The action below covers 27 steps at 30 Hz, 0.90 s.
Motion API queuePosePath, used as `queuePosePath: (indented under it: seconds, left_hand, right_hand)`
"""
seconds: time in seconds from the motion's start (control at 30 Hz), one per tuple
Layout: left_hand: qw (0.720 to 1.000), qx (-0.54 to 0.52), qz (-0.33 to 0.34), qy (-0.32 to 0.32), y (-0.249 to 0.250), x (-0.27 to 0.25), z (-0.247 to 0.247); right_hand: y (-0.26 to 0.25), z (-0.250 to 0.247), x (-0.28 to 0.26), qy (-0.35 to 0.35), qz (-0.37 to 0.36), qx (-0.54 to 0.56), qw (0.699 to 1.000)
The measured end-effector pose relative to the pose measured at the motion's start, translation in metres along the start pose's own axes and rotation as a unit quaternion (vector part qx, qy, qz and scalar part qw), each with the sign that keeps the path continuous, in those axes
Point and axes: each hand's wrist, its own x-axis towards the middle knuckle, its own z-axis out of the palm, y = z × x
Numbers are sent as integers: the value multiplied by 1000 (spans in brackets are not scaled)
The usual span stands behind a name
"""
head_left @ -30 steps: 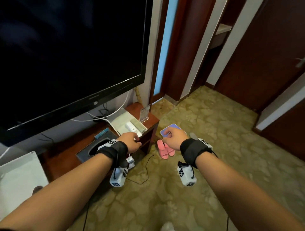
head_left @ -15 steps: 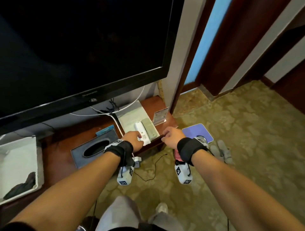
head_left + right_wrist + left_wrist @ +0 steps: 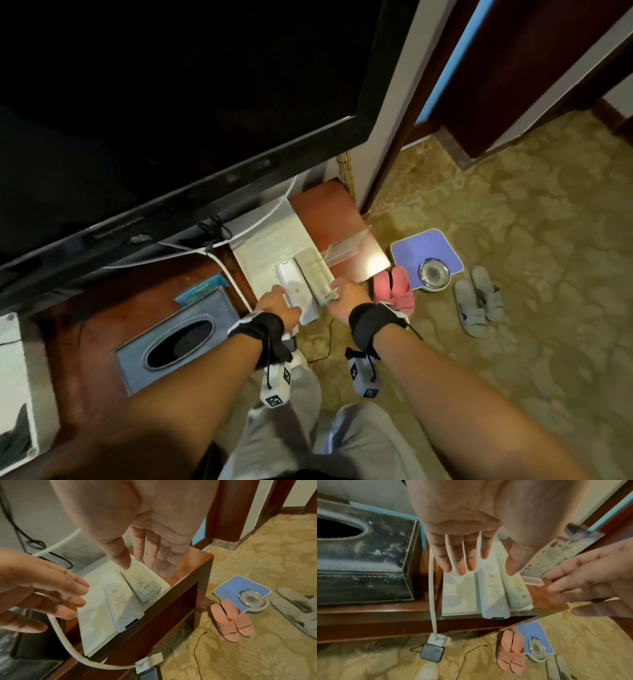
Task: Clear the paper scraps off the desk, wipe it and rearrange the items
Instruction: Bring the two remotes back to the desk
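A large black TV [image 3: 171,102] hangs over the desk [image 3: 335,212], its screen dark. Black cables [image 3: 214,228] are bunched under its lower edge. A thick white cable [image 3: 432,588] goes over the desk's front edge and ends in a white plug [image 3: 438,639] w/ a dark grey adapter [image 3: 432,654] fixed below it. The floor is a beige carpet [image 3: 531,240] w/ leaf pattern. On it, just right of the desk, pink slippers [image 3: 394,287] lie side by side, next to a blue scale [image 3: 428,246] w/ round dial. Grey slippers [image 3: 478,301] lie right of the scale. A thin black wire [image 3: 197,646] curls on the carpet nr. the pink pair. Dark wood door frames [image 3: 513,68] stand behind.
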Motion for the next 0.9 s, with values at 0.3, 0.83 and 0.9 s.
queuePosePath:
  seconds: [0.3, 0.83, 0.9]
  left_hand:
    - [979, -165, -118, -18, 1, 60, 26]
    - [971, -196, -119, 62, 6, 48, 49]
    - [970, -198, -119, 77, 5, 30, 42]
  right_hand:
    - [-1, 23, 61, -8, 19, 62, 998]
    - [4, 35, 71, -12, -40, 107, 993]
    - [-2, 22, 58, -27, -58, 114, 991]
